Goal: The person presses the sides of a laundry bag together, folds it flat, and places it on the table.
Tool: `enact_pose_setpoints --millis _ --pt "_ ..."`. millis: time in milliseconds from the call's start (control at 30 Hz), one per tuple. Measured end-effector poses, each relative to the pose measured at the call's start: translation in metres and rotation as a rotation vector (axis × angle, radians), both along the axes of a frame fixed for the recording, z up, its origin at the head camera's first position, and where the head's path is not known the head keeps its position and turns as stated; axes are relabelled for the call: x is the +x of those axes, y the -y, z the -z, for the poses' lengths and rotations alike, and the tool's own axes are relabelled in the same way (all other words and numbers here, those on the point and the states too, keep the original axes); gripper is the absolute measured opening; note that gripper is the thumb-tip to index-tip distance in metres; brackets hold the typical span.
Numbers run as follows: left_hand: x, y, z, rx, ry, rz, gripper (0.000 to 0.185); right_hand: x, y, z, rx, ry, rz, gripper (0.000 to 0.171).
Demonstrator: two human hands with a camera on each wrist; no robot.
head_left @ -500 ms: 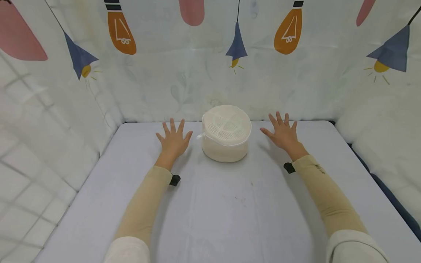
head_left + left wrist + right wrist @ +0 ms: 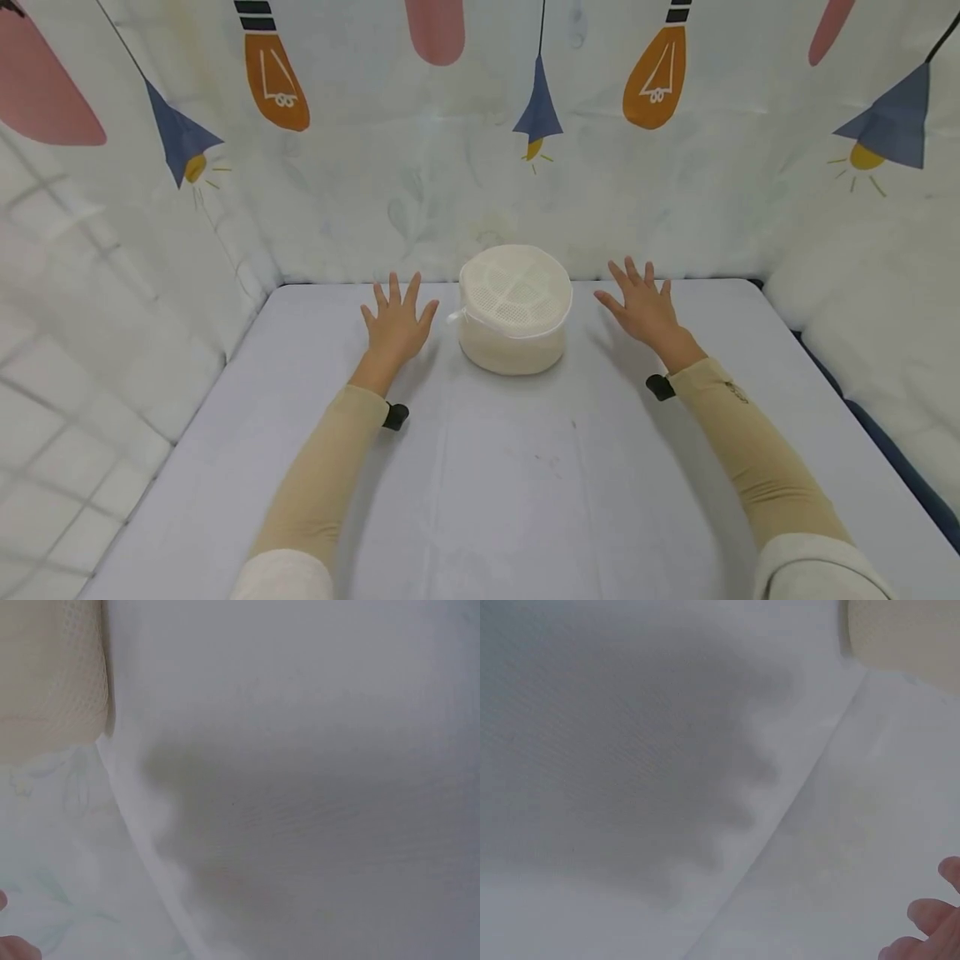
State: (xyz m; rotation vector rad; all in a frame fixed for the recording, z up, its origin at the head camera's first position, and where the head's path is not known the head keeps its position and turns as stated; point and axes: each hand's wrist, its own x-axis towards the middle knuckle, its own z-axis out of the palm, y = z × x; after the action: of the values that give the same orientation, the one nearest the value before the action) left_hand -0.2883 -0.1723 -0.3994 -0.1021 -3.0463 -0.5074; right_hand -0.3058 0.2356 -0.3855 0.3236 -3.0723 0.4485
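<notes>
A round cream mesh laundry bag (image 2: 514,310) with a zipped lid stands upright at the far middle of the table, its small pull tab (image 2: 455,316) pointing left. To its left my left hand (image 2: 397,333) is held over the table with fingers spread, apart from the bag. My right hand (image 2: 643,310) hovers on the other side, fingers likewise spread and nothing in it. The left wrist view catches the bag's mesh side (image 2: 52,682) and a blurred hand shadow. In the right wrist view, fingertips (image 2: 930,915) show at the lower right corner.
A white cloth covers the table (image 2: 510,500), with a few small brownish marks (image 2: 547,458) near its middle. Behind the far edge hangs a pale fabric wall (image 2: 337,200) printed with lamps and bulbs. Grid-shadowed fabric (image 2: 67,400) closes off the left side.
The whole head view has shifted down slightly. Both hands keep their spread pose beside the bag, and the bag stays in place.
</notes>
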Motion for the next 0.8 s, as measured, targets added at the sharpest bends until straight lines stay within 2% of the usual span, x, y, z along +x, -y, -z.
enact_pose_setpoints --millis 233,667,800 --pt "-0.0005 -0.0038 -0.0019 0.015 -0.029 0.013 0.071 0.0022 0.0027 -0.0020 -0.032 -0.026 -0.016 0.077" --pt "0.0028 -0.0084 -0.0053 0.138 -0.109 0.028 0.068 0.0069 0.0042 -0.0028 -0.055 -0.055 -0.023 0.070" --pt "0.0050 -0.0086 -0.0067 0.162 -0.151 0.028 0.066 0.0096 0.0043 -0.0033 -0.093 -0.063 -0.026 0.067"
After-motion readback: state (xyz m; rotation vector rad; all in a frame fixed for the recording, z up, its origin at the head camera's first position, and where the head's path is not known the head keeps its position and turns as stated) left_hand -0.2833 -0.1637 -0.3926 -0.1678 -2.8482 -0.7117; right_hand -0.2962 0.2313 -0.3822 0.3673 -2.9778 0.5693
